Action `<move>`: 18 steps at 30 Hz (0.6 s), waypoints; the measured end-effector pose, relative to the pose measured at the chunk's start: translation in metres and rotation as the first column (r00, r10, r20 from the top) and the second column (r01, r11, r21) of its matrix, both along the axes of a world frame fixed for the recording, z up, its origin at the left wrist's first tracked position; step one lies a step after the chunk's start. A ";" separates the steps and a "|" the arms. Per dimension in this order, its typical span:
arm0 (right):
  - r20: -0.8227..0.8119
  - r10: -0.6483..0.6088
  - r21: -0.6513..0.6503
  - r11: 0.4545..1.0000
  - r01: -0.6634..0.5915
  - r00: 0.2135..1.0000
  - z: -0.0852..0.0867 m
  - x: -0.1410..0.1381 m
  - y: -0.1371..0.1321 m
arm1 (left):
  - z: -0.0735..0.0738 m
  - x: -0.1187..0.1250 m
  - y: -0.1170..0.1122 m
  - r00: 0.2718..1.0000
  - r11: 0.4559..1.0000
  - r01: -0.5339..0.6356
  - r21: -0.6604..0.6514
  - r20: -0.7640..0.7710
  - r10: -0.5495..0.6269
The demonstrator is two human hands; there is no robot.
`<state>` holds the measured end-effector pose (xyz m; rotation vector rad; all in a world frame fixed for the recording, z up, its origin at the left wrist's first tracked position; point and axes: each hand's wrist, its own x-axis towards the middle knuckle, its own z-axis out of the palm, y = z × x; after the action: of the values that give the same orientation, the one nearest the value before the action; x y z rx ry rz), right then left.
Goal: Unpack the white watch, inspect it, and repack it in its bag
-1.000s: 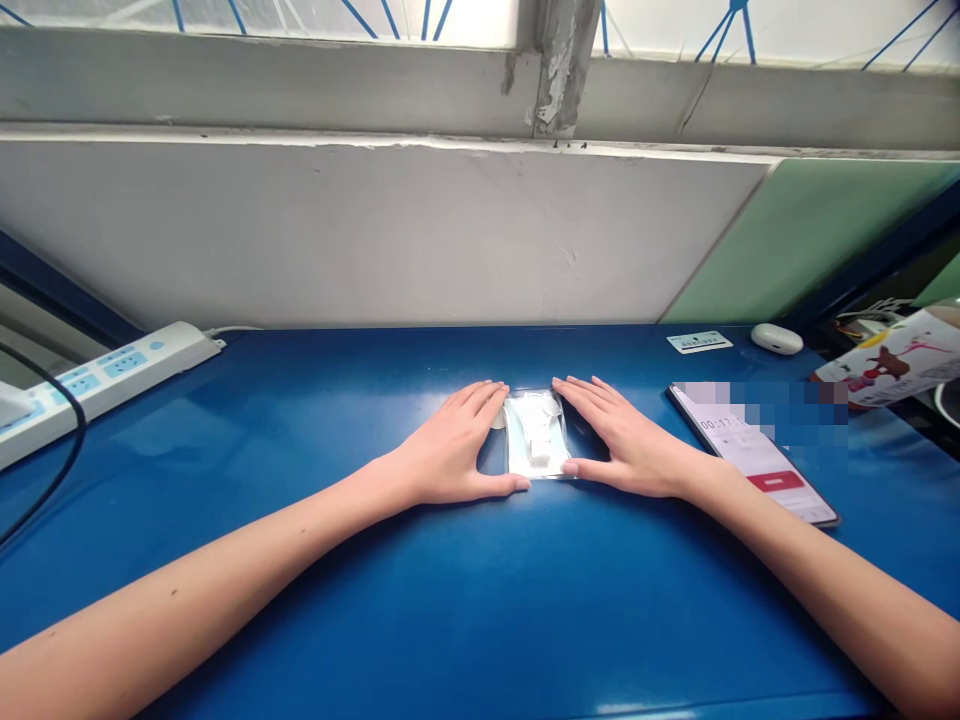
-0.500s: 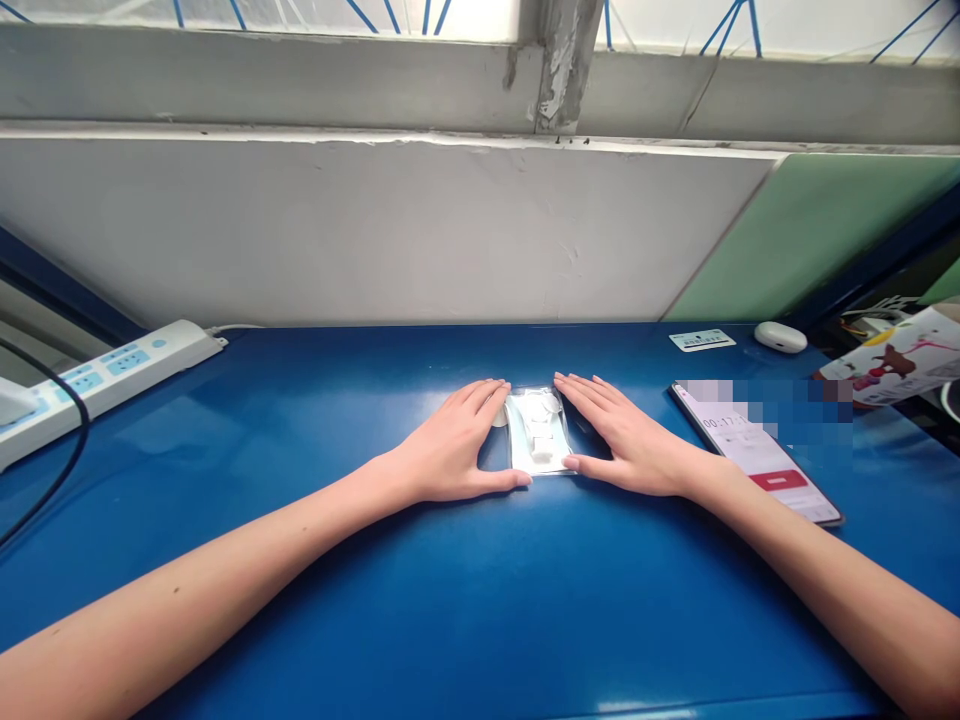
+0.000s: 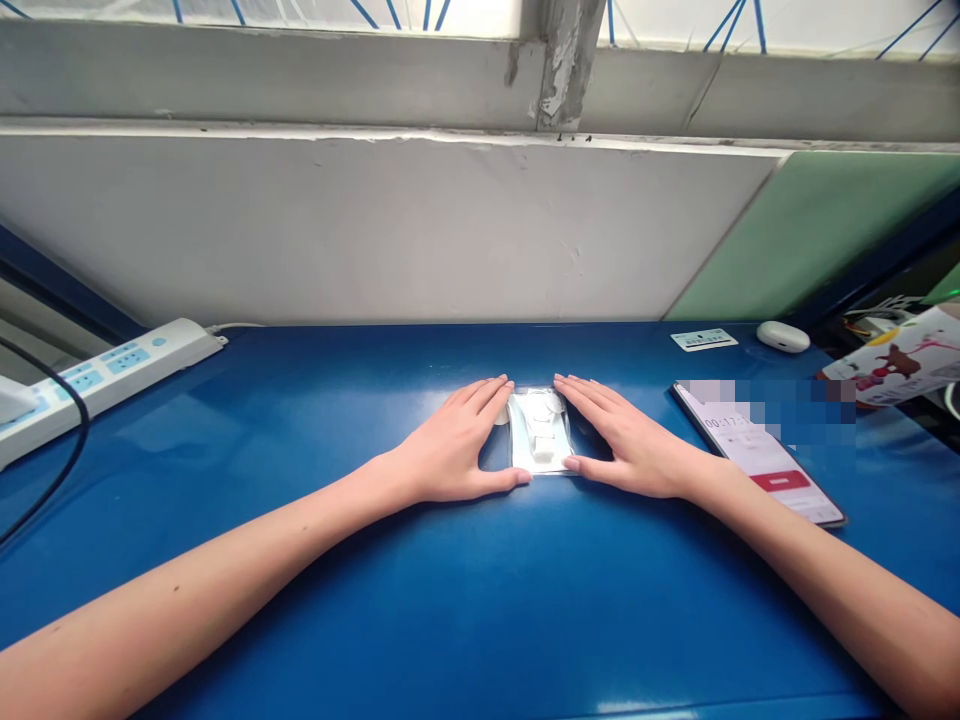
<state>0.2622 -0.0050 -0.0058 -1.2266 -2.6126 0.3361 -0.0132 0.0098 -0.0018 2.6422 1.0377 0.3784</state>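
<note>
A small clear packet (image 3: 551,462) with white pieces inside lies flat on the blue table (image 3: 450,600), straight ahead of me. What exactly the white pieces are I cannot make out. My left hand (image 3: 456,450) rests at the packet's left side, thumb apart from the stretched fingers. Part of a pale round shape shows beside its fingertips. On the packet's right side lies my right hand (image 3: 628,445), also open, its thumb tip at the near right corner. Both hands touch or nearly touch the packet's edges without gripping it.
A phone (image 3: 780,460) with a lit screen lies beside my right forearm. Behind it are a card (image 3: 703,340) and a white earbud case (image 3: 783,337). A printed box (image 3: 900,360) stands far right. At left lies a power strip (image 3: 157,355) with a black cable (image 3: 84,440).
</note>
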 end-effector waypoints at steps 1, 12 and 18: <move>0.000 0.002 0.007 1.000 -0.002 1.000 0.000 0.000 0.000 | 0.000 0.000 0.000 1.000 1.000 -0.001 0.001 0.005 0.001; 0.022 0.026 0.028 0.999 -0.027 0.999 -0.004 0.000 0.001 | 0.000 -0.001 0.000 1.000 1.000 -0.003 -0.002 -0.022 0.003; -0.006 0.002 0.050 0.999 -0.002 1.000 -0.003 -0.002 0.001 | 0.001 -0.001 -0.001 1.000 1.000 -0.003 0.018 -0.026 0.003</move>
<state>0.2604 -0.0045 -0.0092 -1.2047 -2.6009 0.2721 -0.0138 0.0087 -0.0010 2.6684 1.0513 0.3561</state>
